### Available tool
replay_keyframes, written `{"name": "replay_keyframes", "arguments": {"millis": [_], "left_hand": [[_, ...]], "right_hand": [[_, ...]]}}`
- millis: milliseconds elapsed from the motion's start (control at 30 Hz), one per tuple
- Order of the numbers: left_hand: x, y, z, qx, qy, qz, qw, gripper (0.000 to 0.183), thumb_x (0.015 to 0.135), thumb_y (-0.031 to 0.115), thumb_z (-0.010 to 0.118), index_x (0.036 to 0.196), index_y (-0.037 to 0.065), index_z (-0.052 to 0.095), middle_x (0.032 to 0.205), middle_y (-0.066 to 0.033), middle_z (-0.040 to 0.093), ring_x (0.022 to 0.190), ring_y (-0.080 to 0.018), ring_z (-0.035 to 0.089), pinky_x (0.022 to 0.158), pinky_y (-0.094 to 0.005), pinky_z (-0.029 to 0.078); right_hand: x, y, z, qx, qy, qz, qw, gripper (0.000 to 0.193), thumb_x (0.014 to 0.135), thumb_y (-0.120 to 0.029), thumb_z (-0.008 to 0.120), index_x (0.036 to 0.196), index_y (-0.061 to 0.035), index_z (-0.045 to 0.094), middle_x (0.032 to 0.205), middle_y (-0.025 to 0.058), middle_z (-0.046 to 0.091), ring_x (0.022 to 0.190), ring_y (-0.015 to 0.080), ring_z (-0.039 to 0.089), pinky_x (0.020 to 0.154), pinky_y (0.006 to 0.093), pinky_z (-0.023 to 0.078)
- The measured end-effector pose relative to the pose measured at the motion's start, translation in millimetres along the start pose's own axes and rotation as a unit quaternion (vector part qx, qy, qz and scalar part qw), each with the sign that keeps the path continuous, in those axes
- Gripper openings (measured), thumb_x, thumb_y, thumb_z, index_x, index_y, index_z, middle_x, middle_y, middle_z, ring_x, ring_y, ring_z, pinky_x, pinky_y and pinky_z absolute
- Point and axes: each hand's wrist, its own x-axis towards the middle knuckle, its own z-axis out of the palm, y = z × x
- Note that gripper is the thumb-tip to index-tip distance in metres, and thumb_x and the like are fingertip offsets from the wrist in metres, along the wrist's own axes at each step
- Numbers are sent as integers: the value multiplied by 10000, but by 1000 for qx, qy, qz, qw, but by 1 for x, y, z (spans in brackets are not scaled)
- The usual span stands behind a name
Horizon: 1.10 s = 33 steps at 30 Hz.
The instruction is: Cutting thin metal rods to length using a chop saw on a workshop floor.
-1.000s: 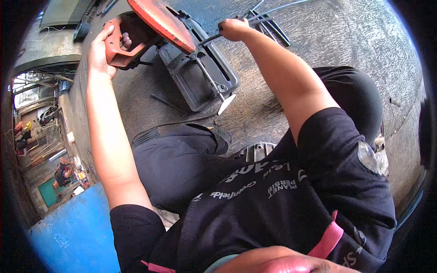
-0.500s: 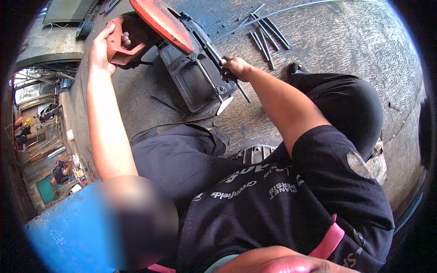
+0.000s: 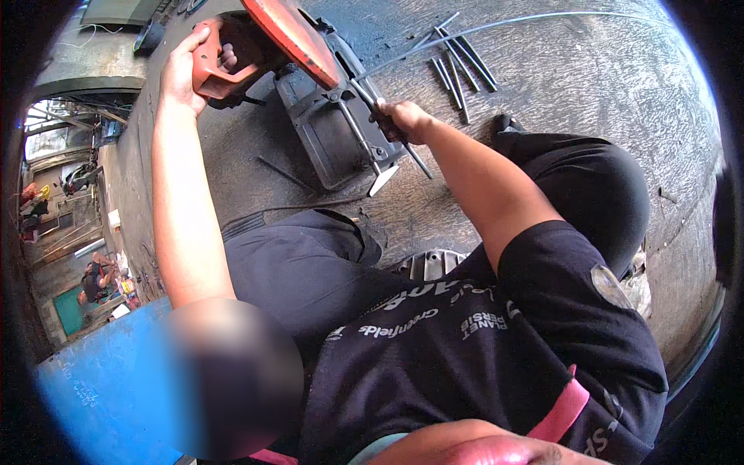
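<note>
One worn floor (image 3: 589,93) carries the saw (image 3: 301,48), which is red above and dark grey below and stands in front of the person's knees. Its wheel is hidden by the guard. A long rod (image 3: 542,22) reaches from beside the saw out to its right; whether the clamp holds it cannot be told. A cord (image 3: 310,204) lies on the near side of the saw.

Left hand (image 3: 178,87): fingers wrapped through the saw's red handle (image 3: 203,68), grip closed. Right hand (image 3: 404,122): fingers pinching a dark bar (image 3: 418,160) at the saw's right edge, its near end projecting past the hand. The bar's far end lies close to the clamp (image 3: 350,122); contact is not certain.

Several short rods (image 3: 465,66) lie on the floor to the right of the saw, well apart from it. Smallest noted: the clamp's pale crank (image 3: 383,180), at the saw's near end.

Recommended practice: hold the handle steady and raised while the right hand is near the guard; keep the bar straight, with fingers well clear of the wheel.
</note>
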Motion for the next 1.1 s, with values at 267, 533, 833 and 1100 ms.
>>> {"name": "replay_keyframes", "arguments": {"millis": [267, 533, 833, 1100], "left_hand": [[2, 1, -5, 8, -10, 2, 1000, 437, 857, 240, 567, 1200, 0, 441, 986, -110, 539, 837, -195, 574, 739, -334, 529], [3, 0, 2, -4, -25, 26, 999, 401, 858, 226, 559, 1178, 2, 464, 987, -101, 548, 837, -186, 579, 729, -325, 531], [0, 4, -1, 8, -6, -1, 1000, 400, 855, 223, 561, 1172, -3, 466, 960, -103, 552, 807, -184, 585, 721, -316, 532], [3, 3, -2, 16, 2, 1, 1000, 364, 854, 215, 557, 1140, 3, 485, 910, -96, 565, 796, -185, 585, 712, -318, 532]], "right_hand": [[-3, -4, 17, 53, -55, 43, 996, 433, 932, -464, 408, 624, -162, 375, 507, -36, 300, 391, 103, 247, 380, 274, 191], [10, -3, 17, -23, -16, -9, 1000, 438, 925, -499, 403, 658, -152, 416, 511, -35, 312, 396, 116, 279, 383, 289, 211], [13, -3, 17, -134, 25, -45, 990, 478, 925, -518, 376, 668, -125, 461, 535, -7, 380, 415, 130, 332, 395, 308, 263], [13, -6, 16, -240, 79, -53, 966, 548, 935, -515, 345, 722, -48, 534, 578, 51, 468, 478, 179, 446, 465, 351, 379]]}}
